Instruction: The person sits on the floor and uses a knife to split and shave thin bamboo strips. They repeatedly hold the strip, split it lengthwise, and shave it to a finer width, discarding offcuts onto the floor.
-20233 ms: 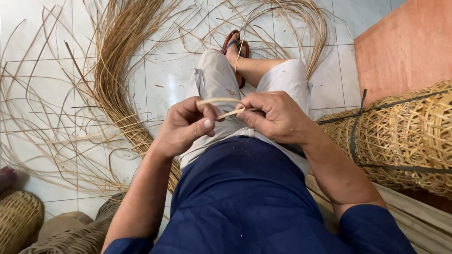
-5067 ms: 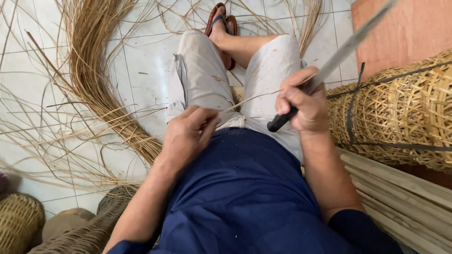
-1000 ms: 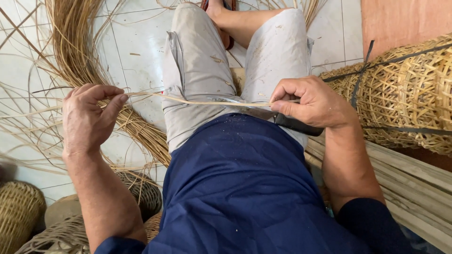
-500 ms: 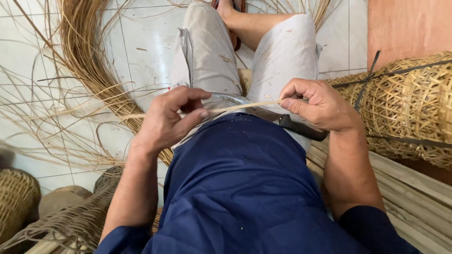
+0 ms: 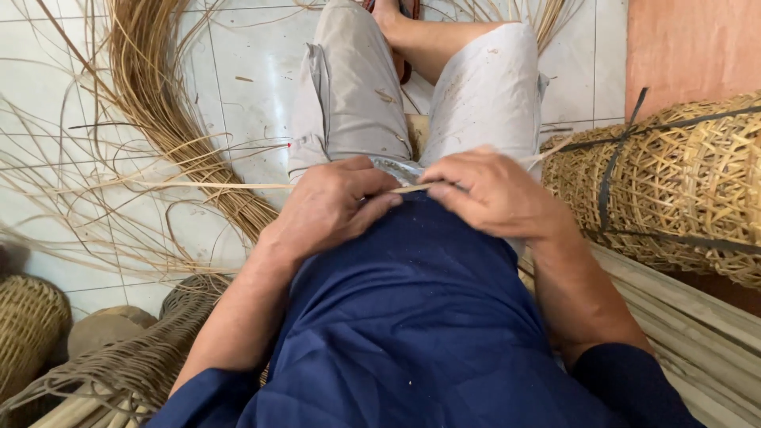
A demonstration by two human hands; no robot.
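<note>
I sit with my legs stretched out over a tiled floor, wearing a dark blue shirt and pale shorts. A thin pale rattan strip runs across my lap between both hands. My left hand pinches it at the thumb and forefinger, just above the shirt hem. My right hand is closed over the strip's other side, fingers curled down; a dark knife handle seen earlier is hidden under it. The two hands nearly touch. The strip's long end trails left over the floor.
A thick bundle of rattan strips curves across the tiles at left. Stacked open-weave baskets bound with dark straps lie at right, above long cane rods. Woven baskets and an unfinished one sit at lower left.
My left hand swung in from far out at the left and now meets my right hand at my lap, sliding along the strip. The right hand stayed nearly in place.
</note>
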